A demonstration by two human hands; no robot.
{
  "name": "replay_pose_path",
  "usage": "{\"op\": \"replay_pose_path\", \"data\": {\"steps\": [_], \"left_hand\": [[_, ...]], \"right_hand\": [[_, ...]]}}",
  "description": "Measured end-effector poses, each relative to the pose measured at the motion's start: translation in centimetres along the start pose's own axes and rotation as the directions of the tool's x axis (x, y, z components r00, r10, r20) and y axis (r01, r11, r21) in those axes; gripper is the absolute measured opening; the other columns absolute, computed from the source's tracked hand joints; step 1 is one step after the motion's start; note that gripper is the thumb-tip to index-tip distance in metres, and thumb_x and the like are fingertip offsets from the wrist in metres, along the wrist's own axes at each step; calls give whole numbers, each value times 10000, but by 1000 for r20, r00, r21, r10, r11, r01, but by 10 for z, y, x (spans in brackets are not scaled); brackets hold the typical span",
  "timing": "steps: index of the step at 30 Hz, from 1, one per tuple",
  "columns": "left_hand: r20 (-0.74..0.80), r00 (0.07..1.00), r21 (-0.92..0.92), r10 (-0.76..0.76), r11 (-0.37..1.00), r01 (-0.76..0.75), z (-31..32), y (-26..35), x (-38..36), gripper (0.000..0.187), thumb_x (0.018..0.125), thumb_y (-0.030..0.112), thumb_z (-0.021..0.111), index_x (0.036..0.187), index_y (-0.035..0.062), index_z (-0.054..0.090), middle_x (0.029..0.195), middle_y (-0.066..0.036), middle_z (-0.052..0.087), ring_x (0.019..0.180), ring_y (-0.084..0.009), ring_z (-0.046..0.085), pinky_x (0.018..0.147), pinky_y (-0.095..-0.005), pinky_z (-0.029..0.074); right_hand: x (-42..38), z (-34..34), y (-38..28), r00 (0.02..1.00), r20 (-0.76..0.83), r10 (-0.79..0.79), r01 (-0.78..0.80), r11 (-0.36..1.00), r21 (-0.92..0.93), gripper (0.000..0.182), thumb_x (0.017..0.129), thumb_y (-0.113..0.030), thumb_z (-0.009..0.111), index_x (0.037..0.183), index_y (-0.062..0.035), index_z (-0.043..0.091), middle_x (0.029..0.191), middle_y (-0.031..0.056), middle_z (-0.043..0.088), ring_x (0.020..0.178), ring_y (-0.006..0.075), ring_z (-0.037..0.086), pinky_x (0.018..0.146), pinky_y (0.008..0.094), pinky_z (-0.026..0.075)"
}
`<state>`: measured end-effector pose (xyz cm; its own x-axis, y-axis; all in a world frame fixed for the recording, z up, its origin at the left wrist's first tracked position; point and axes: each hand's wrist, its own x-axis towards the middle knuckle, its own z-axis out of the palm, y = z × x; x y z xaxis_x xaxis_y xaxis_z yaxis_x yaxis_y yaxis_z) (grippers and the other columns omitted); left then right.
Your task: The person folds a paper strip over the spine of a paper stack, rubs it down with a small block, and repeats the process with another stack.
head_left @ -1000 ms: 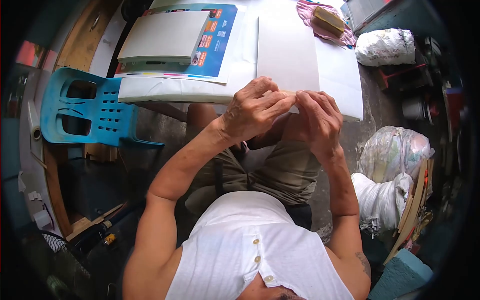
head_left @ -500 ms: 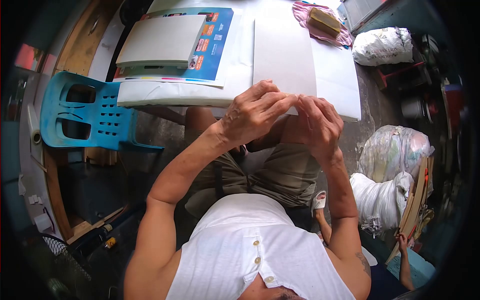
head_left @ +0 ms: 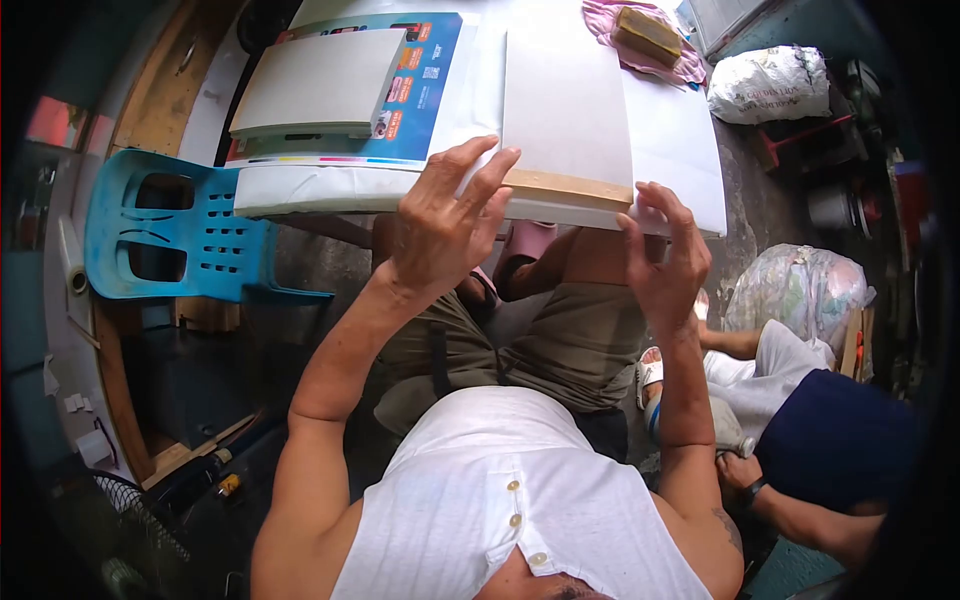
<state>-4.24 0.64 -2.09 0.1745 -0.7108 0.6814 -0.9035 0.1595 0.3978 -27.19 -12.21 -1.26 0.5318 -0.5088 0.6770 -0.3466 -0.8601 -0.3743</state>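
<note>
A long pale grey sheet [head_left: 565, 105] lies on the white-covered table, with a tan strip [head_left: 570, 187] across its near end. My left hand [head_left: 455, 215] is at the left end of the strip, fingers bent and apart, with nothing visible in it. At the right end, close to the strip's corner, my right hand [head_left: 668, 245] has its thumb and fingers apart and holds nothing. To the left, a stack of pale boards [head_left: 318, 82] rests on a blue printed sheet [head_left: 440, 105].
A brown block [head_left: 647, 38] sits on a pink cloth [head_left: 603, 20] at the table's back right. A blue plastic chair [head_left: 200, 225] stands at the left. Another person [head_left: 830, 440] is low at the right, near a filled clear bag [head_left: 800, 290].
My hands have moved apart from each other and their fingers have opened, and the tan strip now shows on the sheet. The other person has come further into view at the lower right.
</note>
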Motion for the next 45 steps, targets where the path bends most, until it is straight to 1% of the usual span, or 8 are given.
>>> {"op": "replay_pose_path", "data": {"steps": [9,15,18,27,31,34,39,45], "left_hand": [[-34,981,-105,-191,977,186,-3,30,-21,631,784,90,849,1348,74,568,1197,-160,635,1049,-332,665,913,-440,584],[9,972,261,236,938,-230,5,39,-12,501,846,218,794,1297,72,631,1270,-107,682,1206,-276,647,1028,-475,518],[39,929,170,368,914,-369,24,45,0,387,898,185,722,1256,48,670,1199,-112,727,1148,-262,696,991,-442,557],[136,910,264,392,871,-415,-41,-5,-5,343,914,113,646,1223,-34,671,1158,-170,728,1088,-284,721,968,-405,578],[57,967,273,250,928,-256,-71,-18,-17,430,884,126,708,1281,-19,627,1179,-165,718,1093,-309,717,963,-406,581],[-67,993,-72,99,992,-104,-70,13,-6,494,869,134,727,1328,-1,602,1161,-156,721,1093,-314,716,945,-397,588],[-9,958,-65,286,956,-286,-49,47,13,409,846,92,774,1226,-10,662,1118,-147,741,998,-304,746,877,-393,623],[-36,968,-180,249,951,-251,-90,32,39,383,841,-14,751,1218,10,689,1052,-127,762,894,-258,766,808,-362,641]], "right_hand": [[-21,20,-23,992,-51,-113,109,991,-71,505,765,-11,807,1234,10,621,1040,141,709,909,300,677,810,420,550],[-5,8,-21,897,-13,-443,429,875,-226,256,843,-36,730,1090,8,678,969,105,732,867,242,707,760,373,562],[6,1,-31,876,8,-481,473,858,-200,226,854,-30,713,1073,14,677,952,110,731,870,241,715,769,370,569],[26,-22,-31,816,68,-574,576,800,-168,205,839,22,748,1022,36,656,957,154,743,851,251,709,726,350,595],[25,-28,-47,841,59,-538,541,834,-105,297,802,126,688,1082,40,639,1031,167,739,877,289,708,739,397,606],[36,-28,-64,796,61,-602,605,792,-77,166,847,12,732,996,33,662,953,162,743,842,246,710,697,344,596],[48,-27,-87,762,58,-645,646,764,8,151,846,19,712,990,31,668,942,152,737,850,251,711,728,358,606],[68,-8,-69,932,51,-358,357,934,27,377,818,-34,744,1183,-16,654,1090,148,713,955,368,696,880,458,536]]}}
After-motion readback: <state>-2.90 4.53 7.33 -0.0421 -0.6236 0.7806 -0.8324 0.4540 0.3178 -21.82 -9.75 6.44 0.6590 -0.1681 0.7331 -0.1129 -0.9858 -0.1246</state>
